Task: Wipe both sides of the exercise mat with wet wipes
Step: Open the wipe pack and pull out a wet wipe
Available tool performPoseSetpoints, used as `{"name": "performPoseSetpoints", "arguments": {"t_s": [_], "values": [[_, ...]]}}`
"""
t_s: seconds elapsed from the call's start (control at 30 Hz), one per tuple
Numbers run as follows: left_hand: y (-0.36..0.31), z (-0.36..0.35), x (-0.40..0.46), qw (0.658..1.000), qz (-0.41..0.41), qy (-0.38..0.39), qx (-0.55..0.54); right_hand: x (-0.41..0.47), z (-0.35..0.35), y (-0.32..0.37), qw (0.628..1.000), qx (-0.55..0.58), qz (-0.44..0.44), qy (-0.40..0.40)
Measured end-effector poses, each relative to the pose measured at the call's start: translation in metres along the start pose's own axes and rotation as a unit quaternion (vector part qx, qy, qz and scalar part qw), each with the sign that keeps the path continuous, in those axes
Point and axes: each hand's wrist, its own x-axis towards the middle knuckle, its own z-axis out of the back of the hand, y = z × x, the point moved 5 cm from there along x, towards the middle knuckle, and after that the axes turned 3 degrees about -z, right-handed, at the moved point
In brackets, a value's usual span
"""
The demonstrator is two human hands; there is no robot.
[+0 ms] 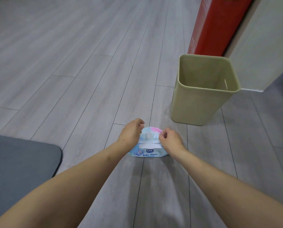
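Baby wipes pack [148, 151] on floor [71, 79], flap open. Left hand [130, 131] grips pack's left edge, fingers curled; right hand [169, 139] pinches flap at pack's right side. Grey exercise mat [20, 162] at 9 o'clock, beige bin [201, 99] at 1 o'clock.

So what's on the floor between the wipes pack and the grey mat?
Nothing but bare grey plank floor, crossed from above by the left forearm, in the head view. The baby wipes pack and mat lie apart.
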Motion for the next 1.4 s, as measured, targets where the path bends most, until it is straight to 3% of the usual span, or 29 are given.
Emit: {"name": "performPoseSetpoints", "arguments": {"t_s": [0.2, 0.5, 0.63, 0.83, 0.97, 1.13, 1.23, 1.4], "values": [[0.003, -0.015, -0.005, 0.989, -0.059, 0.089, 0.098, -0.001, 0.001, 0.002, 1.000, -0.005, -0.001, 0.001], [-0.011, -0.013, -0.002, 0.976, -0.062, 0.011, 0.209, -0.001, 0.000, -0.004, 1.000, -0.008, -0.001, -0.006], [-0.014, -0.009, -0.004, 0.977, -0.077, -0.011, 0.199, -0.001, 0.000, -0.005, 1.000, 0.002, 0.001, -0.007], [-0.023, 0.000, -0.005, 0.982, -0.119, -0.039, 0.143, 0.000, 0.000, -0.006, 1.000, -0.002, -0.006, -0.008], [-0.020, -0.002, -0.008, 0.990, -0.123, -0.058, 0.040, 0.004, 0.001, -0.010, 1.000, -0.013, -0.013, -0.010], [-0.022, -0.003, -0.005, 0.996, -0.064, -0.027, -0.054, 0.004, 0.005, -0.010, 1.000, -0.023, -0.014, -0.012], [-0.032, 0.018, 0.004, 0.980, -0.020, -0.070, -0.185, 0.002, 0.006, -0.012, 0.999, -0.036, -0.010, -0.004], [-0.058, 0.050, 0.021, 0.967, -0.038, -0.058, -0.244, 0.001, 0.006, -0.011, 1.000, -0.025, -0.014, 0.003]]}}
